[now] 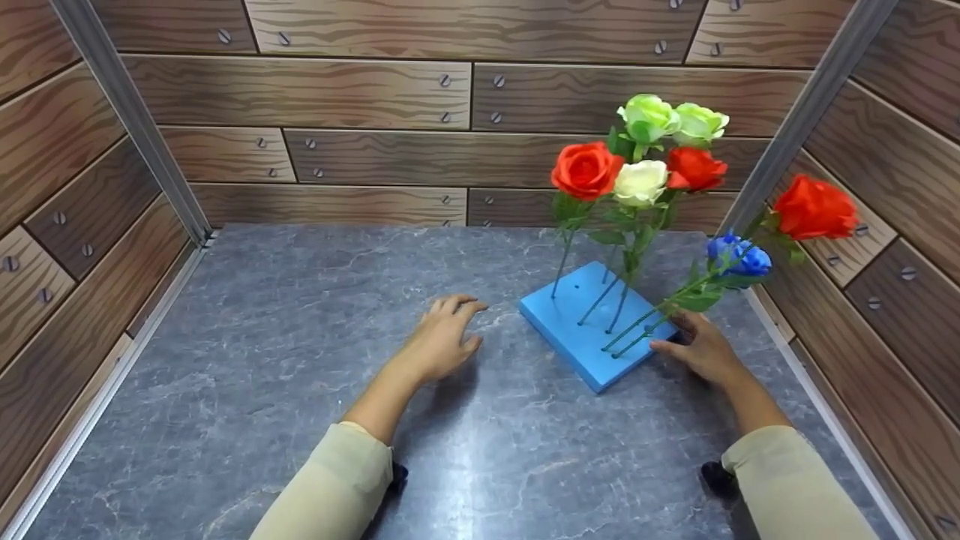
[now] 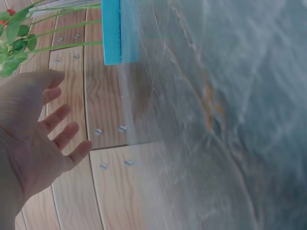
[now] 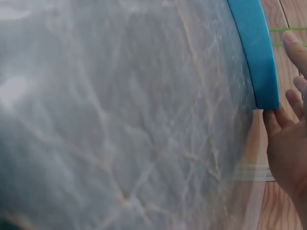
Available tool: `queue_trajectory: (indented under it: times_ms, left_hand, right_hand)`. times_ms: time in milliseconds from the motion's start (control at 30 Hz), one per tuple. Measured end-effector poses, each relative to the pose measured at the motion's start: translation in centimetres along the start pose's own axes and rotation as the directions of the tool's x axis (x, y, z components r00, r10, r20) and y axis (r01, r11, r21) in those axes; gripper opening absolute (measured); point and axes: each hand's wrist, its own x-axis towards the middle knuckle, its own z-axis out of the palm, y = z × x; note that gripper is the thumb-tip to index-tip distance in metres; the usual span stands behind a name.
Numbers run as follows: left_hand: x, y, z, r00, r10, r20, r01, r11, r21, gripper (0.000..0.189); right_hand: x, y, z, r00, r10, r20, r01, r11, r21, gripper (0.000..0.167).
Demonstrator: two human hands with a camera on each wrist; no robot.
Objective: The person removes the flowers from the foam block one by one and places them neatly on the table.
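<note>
Your right hand point(image 1: 701, 345) lightly holds the blue base point(image 1: 589, 356) toward the desk's point(image 1: 300, 337) far right corner; your left hand point(image 1: 442, 334), fingers relaxed, holds nothing. The blue flower point(image 1: 739, 259) and outermost red flower point(image 1: 816, 208) lean toward the right edge, so a careless lift could knock both loose

Left hand point(image 1: 442, 339) relaxed, right hand point(image 1: 703, 349) outstretched

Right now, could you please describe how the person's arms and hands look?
The left hand and right hand wear no gloves. Pale beige sleeves stop before the hands. Under each sleeve end shows a small black object, too unclear to identify.
</note>
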Motion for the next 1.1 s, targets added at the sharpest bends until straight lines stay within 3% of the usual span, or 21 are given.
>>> queue_trajectory:
  times_ms: [133,233,333,500,733,967,1100]
  left_hand:
    - [0.4,0.4,0.4,1.000,0.021,-0.009,-0.021,1.000,-0.019,0.053]
    - [0.7,0.7,0.8,0.999,0.032,-0.001,-0.032,0.999,-0.036,0.053]
    - [1.0,1.0,1.2,0.999,0.033,0.008,-0.033,0.999,-0.043,0.053]
    - [1.5,1.5,1.5,0.999,0.044,0.005,-0.044,0.997,-0.057,0.050]
    - [2.8,2.3,2.3,0.994,0.094,-0.055,-0.099,0.990,-0.102,0.045]
    - [4.2,4.0,3.7,0.998,0.044,-0.052,-0.054,0.979,-0.197,0.043]
    - [4.9,5.3,4.9,0.996,0.049,-0.079,-0.068,0.962,-0.265,0.040]
  right_hand:
    - [-0.1,1.1,-0.3,0.997,0.041,0.060,-0.049,0.991,0.127,0.095]
    - [-0.3,1.5,-0.5,0.993,0.063,0.101,-0.086,0.965,0.247,0.096]
    - [-0.5,1.7,-0.6,0.991,0.067,0.112,-0.097,0.950,0.296,0.094]
    - [-0.4,1.9,-0.7,0.992,0.059,0.108,-0.087,0.958,0.274,0.091]
    - [0.0,1.4,-0.4,0.990,0.107,0.089,-0.122,0.973,0.196,0.096]
    - [0.1,1.2,0.2,0.988,0.128,0.085,-0.142,0.971,0.192,0.096]
    - [0.0,1.2,0.2,0.987,0.132,0.090,-0.147,0.970,0.192,0.094]
